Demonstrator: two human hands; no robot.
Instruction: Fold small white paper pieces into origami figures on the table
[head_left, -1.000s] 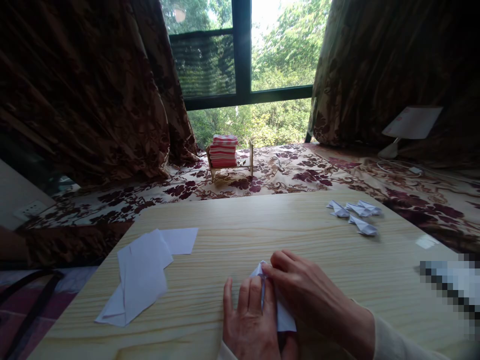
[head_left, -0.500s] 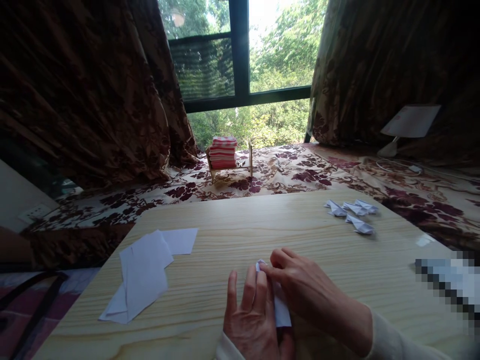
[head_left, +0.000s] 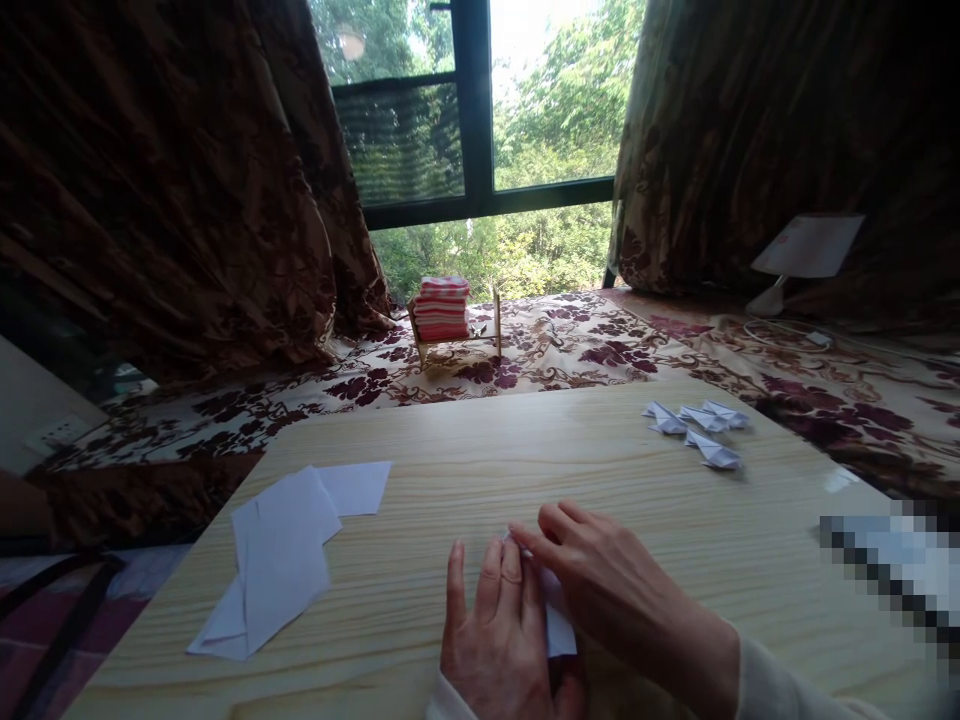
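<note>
A narrow strip of folded white paper [head_left: 560, 625] lies on the wooden table under my two hands. My left hand [head_left: 495, 640] lies flat over its left side, fingers stretched out and pressing it down, with the thumb near the lower end. My right hand [head_left: 592, 560] is closed, its fingers curled, and the index fingertip presses on the paper's far tip beside my left fingertips. Most of the upper part of the strip is hidden beneath the fingers.
Loose white paper sheets [head_left: 285, 570] overlap on the table's left. Several folded paper pieces [head_left: 712, 450] sit at the far right. A pixelated object [head_left: 892, 570] lies at the right edge. Beyond the table, a small rack [head_left: 496, 325] holds folded striped cloths [head_left: 442, 310], with a lamp [head_left: 810, 245] further right.
My right index fingertip has slid slightly left over the paper's far tip, covering more of it. The whole view has shifted a little; the sheets and folded pieces stay put.
</note>
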